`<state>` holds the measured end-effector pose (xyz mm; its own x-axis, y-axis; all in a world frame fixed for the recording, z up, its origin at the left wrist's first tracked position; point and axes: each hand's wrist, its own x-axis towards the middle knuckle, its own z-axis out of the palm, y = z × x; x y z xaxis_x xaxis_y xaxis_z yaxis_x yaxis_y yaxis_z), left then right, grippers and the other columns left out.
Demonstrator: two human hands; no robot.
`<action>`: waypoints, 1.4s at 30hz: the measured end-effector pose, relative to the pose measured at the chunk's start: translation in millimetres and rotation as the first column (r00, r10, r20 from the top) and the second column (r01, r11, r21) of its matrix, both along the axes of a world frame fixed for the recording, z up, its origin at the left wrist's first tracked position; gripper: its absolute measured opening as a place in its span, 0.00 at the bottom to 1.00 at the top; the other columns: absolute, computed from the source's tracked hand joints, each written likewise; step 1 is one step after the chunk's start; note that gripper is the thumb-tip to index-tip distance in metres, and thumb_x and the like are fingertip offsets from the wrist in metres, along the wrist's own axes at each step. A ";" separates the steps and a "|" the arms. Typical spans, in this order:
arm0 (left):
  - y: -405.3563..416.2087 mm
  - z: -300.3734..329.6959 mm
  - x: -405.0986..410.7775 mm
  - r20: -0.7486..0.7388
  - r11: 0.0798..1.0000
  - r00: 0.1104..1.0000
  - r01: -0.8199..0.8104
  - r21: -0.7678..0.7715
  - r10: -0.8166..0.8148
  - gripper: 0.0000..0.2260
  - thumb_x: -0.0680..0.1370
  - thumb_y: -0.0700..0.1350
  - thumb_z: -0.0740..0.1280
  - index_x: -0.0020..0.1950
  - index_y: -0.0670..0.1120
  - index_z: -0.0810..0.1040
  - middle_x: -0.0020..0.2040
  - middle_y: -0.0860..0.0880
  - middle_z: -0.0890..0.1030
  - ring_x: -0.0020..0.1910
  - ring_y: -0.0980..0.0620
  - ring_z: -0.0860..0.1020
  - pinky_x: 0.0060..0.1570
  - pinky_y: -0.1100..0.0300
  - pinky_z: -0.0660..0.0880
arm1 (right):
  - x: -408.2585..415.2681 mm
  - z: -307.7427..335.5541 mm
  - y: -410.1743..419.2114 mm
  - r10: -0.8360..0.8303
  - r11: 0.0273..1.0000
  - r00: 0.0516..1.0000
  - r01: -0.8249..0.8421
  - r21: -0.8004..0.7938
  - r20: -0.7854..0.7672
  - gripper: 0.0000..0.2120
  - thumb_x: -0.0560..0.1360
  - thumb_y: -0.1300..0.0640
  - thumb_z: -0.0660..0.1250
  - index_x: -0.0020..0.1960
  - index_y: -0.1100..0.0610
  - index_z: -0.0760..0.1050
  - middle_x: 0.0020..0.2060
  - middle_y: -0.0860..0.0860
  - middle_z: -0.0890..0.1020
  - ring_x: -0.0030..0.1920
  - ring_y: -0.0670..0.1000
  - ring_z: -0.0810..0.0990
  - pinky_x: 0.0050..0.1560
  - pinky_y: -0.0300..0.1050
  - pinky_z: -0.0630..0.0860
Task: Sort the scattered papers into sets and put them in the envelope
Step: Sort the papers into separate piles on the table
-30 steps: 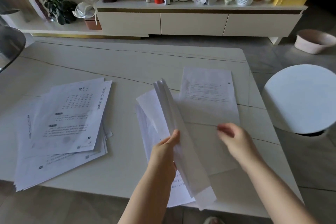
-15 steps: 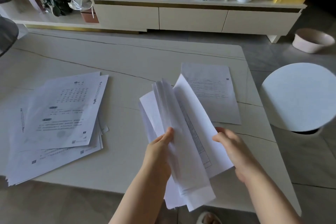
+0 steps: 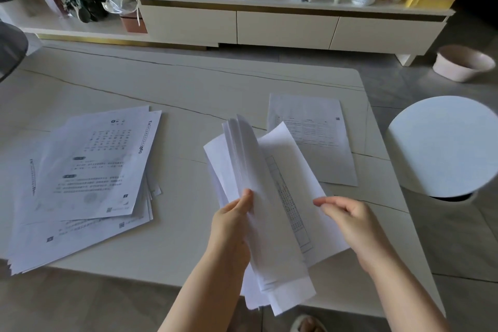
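My left hand point(image 3: 233, 219) grips a thick bundle of white papers point(image 3: 242, 170), held up off the table and fanned at its top edge. From that bundle one printed sheet point(image 3: 291, 183) peels out to the right, and my right hand point(image 3: 347, 219) holds its right edge with curled fingers. A single printed sheet point(image 3: 320, 148) lies flat on the table beyond my right hand. A loose pile of printed papers point(image 3: 89, 178) is spread on the table's left side. No envelope is visible.
The pale stone table point(image 3: 188, 89) ends just right of the single sheet. A round white stool point(image 3: 444, 145) stands to the right, a pink basin point(image 3: 463, 62) on the floor beyond it. A low cabinet point(image 3: 285, 24) with clutter runs along the back.
My right hand came back from the flat sheet on the table to the bundle and took hold of another sheet, drawing it out to the right. The left hand kept hold of the bundle.
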<state>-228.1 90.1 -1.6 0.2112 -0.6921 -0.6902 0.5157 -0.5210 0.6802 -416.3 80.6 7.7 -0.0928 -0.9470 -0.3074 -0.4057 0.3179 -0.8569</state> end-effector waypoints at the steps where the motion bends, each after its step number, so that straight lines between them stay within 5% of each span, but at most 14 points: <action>1: 0.3 0.9 -1.0 0.033 1.000 0.999 0.000 -0.024 0.001 0.12 0.77 0.47 0.69 0.44 0.38 0.81 0.40 0.40 0.83 0.37 0.44 0.80 0.46 0.51 0.79 | 2.7 1.2 0.5 0.029 1.000 1.000 -0.029 0.012 -0.002 0.08 0.76 0.59 0.65 0.46 0.48 0.81 0.45 0.46 0.83 0.53 0.48 0.80 0.43 0.32 0.68; 4: 0.6 1.9 0.7 0.173 0.995 0.984 -0.011 -0.096 0.028 0.14 0.77 0.47 0.68 0.36 0.39 0.79 0.33 0.42 0.80 0.33 0.46 0.77 0.42 0.50 0.78 | 4.9 -3.6 2.4 0.183 0.983 0.958 -0.176 0.053 -0.219 0.19 0.75 0.58 0.67 0.65 0.49 0.73 0.61 0.46 0.77 0.66 0.49 0.72 0.54 0.36 0.65; 7: 0.9 1.7 10.7 0.378 0.984 0.925 0.042 -0.176 0.028 0.13 0.73 0.54 0.68 0.37 0.45 0.75 0.34 0.45 0.74 0.34 0.48 0.71 0.39 0.53 0.70 | 3.6 -9.2 1.4 0.223 0.975 0.916 -0.203 0.093 -0.335 0.34 0.76 0.62 0.65 0.76 0.48 0.54 0.64 0.56 0.75 0.64 0.56 0.73 0.51 0.40 0.66; 13: 6.7 17.4 23.2 0.518 0.966 0.856 0.125 -0.226 0.010 0.12 0.69 0.56 0.66 0.36 0.48 0.71 0.32 0.48 0.68 0.32 0.52 0.64 0.35 0.59 0.62 | -11.6 -9.1 -24.4 -0.029 0.996 0.966 0.005 -0.093 -0.258 0.13 0.75 0.65 0.62 0.57 0.59 0.79 0.42 0.53 0.82 0.46 0.55 0.79 0.43 0.44 0.72; 15: 8.1 22.7 27.1 0.569 0.959 0.822 0.151 -0.239 0.013 0.16 0.75 0.50 0.67 0.33 0.45 0.65 0.28 0.48 0.60 0.28 0.53 0.59 0.28 0.64 0.56 | -14.4 -5.4 -35.5 -0.148 0.986 0.989 0.147 -0.073 -0.014 0.12 0.75 0.68 0.60 0.54 0.60 0.79 0.39 0.54 0.81 0.42 0.56 0.79 0.41 0.49 0.80; 17: 8.0 25.4 30.0 0.613 0.954 0.789 0.161 -0.253 0.030 0.18 0.77 0.45 0.66 0.33 0.43 0.61 0.28 0.50 0.56 0.28 0.53 0.54 0.25 0.63 0.49 | -13.5 -0.7 -49.4 -0.242 0.968 0.952 0.250 -0.017 0.188 0.13 0.76 0.71 0.58 0.53 0.58 0.76 0.40 0.54 0.79 0.38 0.53 0.78 0.31 0.40 0.81; 20: 5.4 26.0 32.3 0.627 0.950 0.778 0.169 -0.262 0.034 0.19 0.77 0.46 0.66 0.33 0.42 0.60 0.29 0.49 0.55 0.29 0.52 0.53 0.27 0.61 0.49 | -13.1 -0.8 -75.4 -0.332 0.939 0.916 0.343 -0.010 0.225 0.10 0.76 0.71 0.59 0.52 0.62 0.76 0.42 0.57 0.78 0.34 0.53 0.77 0.26 0.35 0.78; 25: -2.4 21.4 26.6 0.556 0.953 0.831 0.148 -0.266 0.026 0.19 0.77 0.48 0.66 0.33 0.37 0.66 0.32 0.45 0.61 0.32 0.50 0.58 0.34 0.57 0.55 | -8.9 -17.6 -110.3 -0.396 0.911 0.903 0.409 -0.053 0.164 0.08 0.74 0.66 0.61 0.50 0.65 0.77 0.42 0.58 0.78 0.40 0.57 0.77 0.37 0.46 0.80; 30: -8.9 10.9 16.8 0.401 0.970 0.915 0.047 -0.238 0.054 0.09 0.74 0.51 0.70 0.39 0.47 0.75 0.35 0.47 0.71 0.35 0.50 0.67 0.38 0.56 0.65 | -10.0 -30.5 -121.9 -0.461 0.878 0.882 0.437 -0.198 -0.099 0.05 0.73 0.63 0.59 0.42 0.63 0.74 0.37 0.56 0.75 0.39 0.55 0.72 0.33 0.45 0.62; 35: -11.9 8.5 9.1 0.303 0.980 0.951 -0.002 -0.199 0.063 0.13 0.76 0.46 0.69 0.32 0.45 0.77 0.33 0.44 0.76 0.34 0.49 0.72 0.40 0.54 0.71 | -17.5 -35.4 -127.2 -0.411 0.907 0.871 0.361 -0.217 -0.269 0.19 0.76 0.64 0.59 0.67 0.62 0.69 0.61 0.61 0.76 0.61 0.61 0.73 0.53 0.48 0.69; 38: -11.6 15.3 6.1 0.233 0.987 0.971 -0.006 -0.160 0.044 0.13 0.76 0.46 0.69 0.33 0.42 0.79 0.33 0.42 0.79 0.34 0.47 0.75 0.41 0.54 0.75 | -16.1 -32.2 -113.6 -0.294 0.936 0.820 0.145 -0.319 -0.490 0.23 0.74 0.65 0.64 0.69 0.64 0.66 0.66 0.62 0.71 0.66 0.63 0.67 0.63 0.52 0.64; 40: -11.6 17.8 5.4 0.123 0.994 0.992 -0.022 -0.112 0.036 0.11 0.76 0.46 0.69 0.39 0.39 0.82 0.36 0.40 0.83 0.35 0.45 0.80 0.43 0.53 0.79 | -2.8 -24.8 -90.8 -0.158 0.947 0.905 0.025 -0.321 -0.394 0.19 0.74 0.66 0.66 0.65 0.64 0.71 0.62 0.61 0.75 0.64 0.61 0.71 0.60 0.44 0.67; 42: -10.5 18.2 3.9 0.027 0.996 1.000 -0.009 -0.092 0.012 0.12 0.77 0.45 0.69 0.47 0.36 0.82 0.43 0.37 0.84 0.41 0.42 0.82 0.49 0.49 0.80 | 18.8 -8.3 -58.4 0.032 0.984 0.999 -0.039 -0.175 -0.043 0.13 0.75 0.63 0.66 0.60 0.59 0.75 0.57 0.56 0.79 0.59 0.55 0.78 0.52 0.35 0.73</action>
<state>-224.1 79.6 16.7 0.2365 -0.7500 -0.6177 0.5013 -0.4504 0.7388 -397.5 22.2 -0.6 -0.0671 -0.9889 -0.1324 -0.4492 0.1485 -0.8810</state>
